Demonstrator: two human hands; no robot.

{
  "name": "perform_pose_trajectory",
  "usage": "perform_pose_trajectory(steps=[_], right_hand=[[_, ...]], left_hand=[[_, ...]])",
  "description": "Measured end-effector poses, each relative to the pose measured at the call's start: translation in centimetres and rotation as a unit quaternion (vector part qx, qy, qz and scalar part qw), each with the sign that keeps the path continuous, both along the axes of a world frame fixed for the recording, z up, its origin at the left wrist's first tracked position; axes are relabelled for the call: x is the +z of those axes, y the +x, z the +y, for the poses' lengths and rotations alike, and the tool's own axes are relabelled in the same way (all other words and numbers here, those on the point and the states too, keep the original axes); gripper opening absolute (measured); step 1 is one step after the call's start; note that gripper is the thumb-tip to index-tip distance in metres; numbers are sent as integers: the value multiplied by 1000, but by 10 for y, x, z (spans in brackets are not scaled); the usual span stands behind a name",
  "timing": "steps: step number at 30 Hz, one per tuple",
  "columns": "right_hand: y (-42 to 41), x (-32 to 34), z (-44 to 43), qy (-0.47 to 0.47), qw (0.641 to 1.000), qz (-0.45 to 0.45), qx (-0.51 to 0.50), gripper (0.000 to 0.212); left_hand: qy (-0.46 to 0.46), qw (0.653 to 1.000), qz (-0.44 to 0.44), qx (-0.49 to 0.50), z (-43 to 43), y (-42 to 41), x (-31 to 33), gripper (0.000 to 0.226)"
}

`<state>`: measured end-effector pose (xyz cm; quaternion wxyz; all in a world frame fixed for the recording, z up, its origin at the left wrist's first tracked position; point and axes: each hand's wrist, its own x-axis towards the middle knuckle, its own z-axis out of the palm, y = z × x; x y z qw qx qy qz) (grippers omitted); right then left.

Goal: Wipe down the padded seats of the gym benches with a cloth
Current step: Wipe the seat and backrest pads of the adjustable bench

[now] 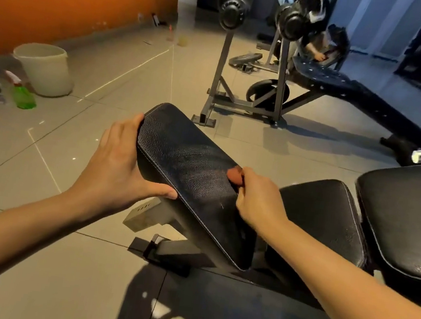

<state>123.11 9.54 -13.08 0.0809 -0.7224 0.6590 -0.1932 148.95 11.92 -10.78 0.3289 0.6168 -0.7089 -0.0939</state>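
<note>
While left hand (120, 165) cups pad (191, 156) — right hand (258, 202) clenched round cloth (235, 176).

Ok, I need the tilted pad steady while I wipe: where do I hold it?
Take the pad by its long left edge, coming from the left: that edge hangs free of the frame and looks thin enough to wrap. The left hand grips there, leaving the top to the right hand and cloth.
</note>
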Motion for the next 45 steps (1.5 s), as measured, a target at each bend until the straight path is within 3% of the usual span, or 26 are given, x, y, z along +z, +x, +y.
perform_pose_trajectory(steps=[3, 5, 10, 15, 20, 26, 33, 38, 42, 45], right_hand=[[46, 14, 44, -58, 986, -28, 152, 31], [56, 14, 60, -84, 975, -40, 201, 32], [-6, -8, 6, -10, 1000, 6, 10, 18], [21, 0, 53, -28, 988, 47, 142, 20], [1, 1, 18, 2, 997, 64, 49, 21], [20, 23, 80, 32, 970, 133, 200, 28], [14, 19, 14, 6, 994, 74, 82, 33], [30, 24, 79, 27, 972, 97, 213, 29], [8, 11, 12, 18, 986, 121, 114, 34], [-8, 5, -28, 21, 997, 60, 32, 28]], left_hand=[[-4, 1000, -1, -1, 0, 0, 2, 142], [-2, 1000, 0, 0, 1, 0, 1, 141], [3, 1000, -9, -2, -1, 2, -1, 143], [5, 1000, -14, -2, -3, 3, -1, 145], [8, 1000, -8, 0, -1, 0, 0, 145], [7, 1000, -16, 2, -4, 3, -2, 146], [7, 1000, -17, 5, -2, 0, -1, 145], [2, 1000, -17, 1, -4, 3, -3, 145], [0, 1000, -7, -1, -4, 2, -3, 144], [7, 1000, -9, 1, -2, 0, -1, 144]])
